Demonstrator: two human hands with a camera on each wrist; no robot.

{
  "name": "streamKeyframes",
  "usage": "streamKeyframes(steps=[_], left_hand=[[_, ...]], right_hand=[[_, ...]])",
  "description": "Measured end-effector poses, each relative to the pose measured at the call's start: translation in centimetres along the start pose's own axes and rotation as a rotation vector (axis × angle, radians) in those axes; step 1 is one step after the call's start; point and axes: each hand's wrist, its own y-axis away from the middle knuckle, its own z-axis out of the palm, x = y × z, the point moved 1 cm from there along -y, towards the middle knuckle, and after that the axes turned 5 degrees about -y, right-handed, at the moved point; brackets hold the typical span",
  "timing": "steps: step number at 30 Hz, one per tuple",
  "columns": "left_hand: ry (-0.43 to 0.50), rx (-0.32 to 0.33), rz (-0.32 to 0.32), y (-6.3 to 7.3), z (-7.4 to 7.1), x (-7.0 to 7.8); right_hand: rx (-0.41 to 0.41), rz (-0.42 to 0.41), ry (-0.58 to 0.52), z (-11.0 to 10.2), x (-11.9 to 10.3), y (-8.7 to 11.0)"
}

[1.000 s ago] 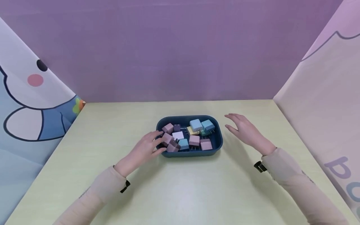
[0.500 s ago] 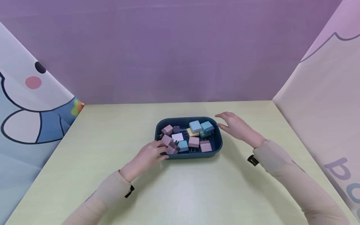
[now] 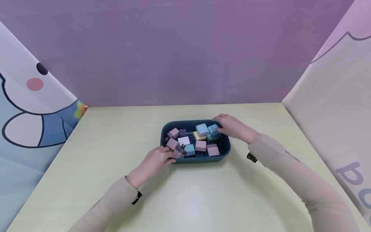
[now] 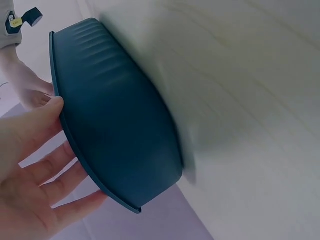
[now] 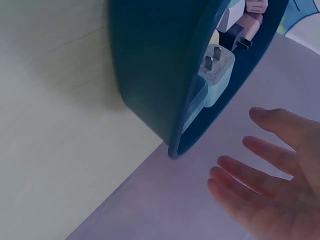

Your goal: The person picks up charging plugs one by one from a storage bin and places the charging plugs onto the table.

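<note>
A dark blue plastic bin [image 3: 197, 160] holds several small charger plugs in pink, blue, white, yellow, green and purple, some with metal prongs showing. My left hand [image 3: 156, 158] grips the bin's left front corner. In the left wrist view its thumb [image 4: 56, 107] lies at the rim, and the other fingertips are hidden behind the wall. At the right back corner is my right hand [image 3: 232, 126], its thumb overlapping a blue charger plug [image 3: 213, 129] in the head view. The right wrist view shows its fingers [image 5: 260, 150] spread apart beyond the rim, with nothing held.
The bin stands on a pale yellow-green table [image 3: 191, 193]. A purple backdrop [image 3: 185, 54] rises behind the table, with printed cloth panels on the left [image 3: 23, 106] and right [image 3: 342, 112].
My right hand has moved left, from beside the bin to its right back corner. The left hand has lowered onto the left rim, its fingers curling in. The bin stays about where it was.
</note>
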Motion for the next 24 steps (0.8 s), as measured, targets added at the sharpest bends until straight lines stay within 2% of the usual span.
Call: streamKeyframes(steps=[10,24], left_hand=[[0.025,-0.087,-0.083,-0.5,-0.2,0.5],[0.059,-0.122,-0.138,-0.7,-0.5,0.8]], right_hand=[[-0.145,0.045,0.014,0.9,-0.2,-1.8],[-0.192,0.052,0.037,2.0,0.1,-2.6]])
